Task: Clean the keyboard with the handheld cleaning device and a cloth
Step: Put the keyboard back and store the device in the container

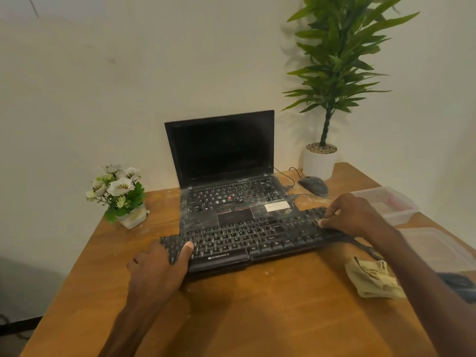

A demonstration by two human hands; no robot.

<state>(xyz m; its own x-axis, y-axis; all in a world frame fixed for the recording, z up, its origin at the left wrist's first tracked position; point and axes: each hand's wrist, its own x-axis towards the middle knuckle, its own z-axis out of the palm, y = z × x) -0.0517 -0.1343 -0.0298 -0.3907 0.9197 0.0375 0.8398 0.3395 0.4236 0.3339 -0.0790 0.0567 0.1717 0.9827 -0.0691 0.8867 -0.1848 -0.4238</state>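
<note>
A black dusty keyboard [252,238] lies across the wooden desk [231,310], its far edge over the front of an open laptop [226,176]. My left hand [159,266] grips the keyboard's left end, thumb on the keys. My right hand [355,215] grips its right end. A crumpled yellowish cloth [371,278] lies on the desk near my right forearm. A dark object [458,284] at the right edge, partly hidden by my arm, cannot be identified.
White powder covers the laptop's keys and palm rest. A black mouse [313,185] and a potted plant [319,161] stand at the back right. A clear plastic box [386,204] and lid [435,251] sit at the right. A small flower pot [121,197] is at the left.
</note>
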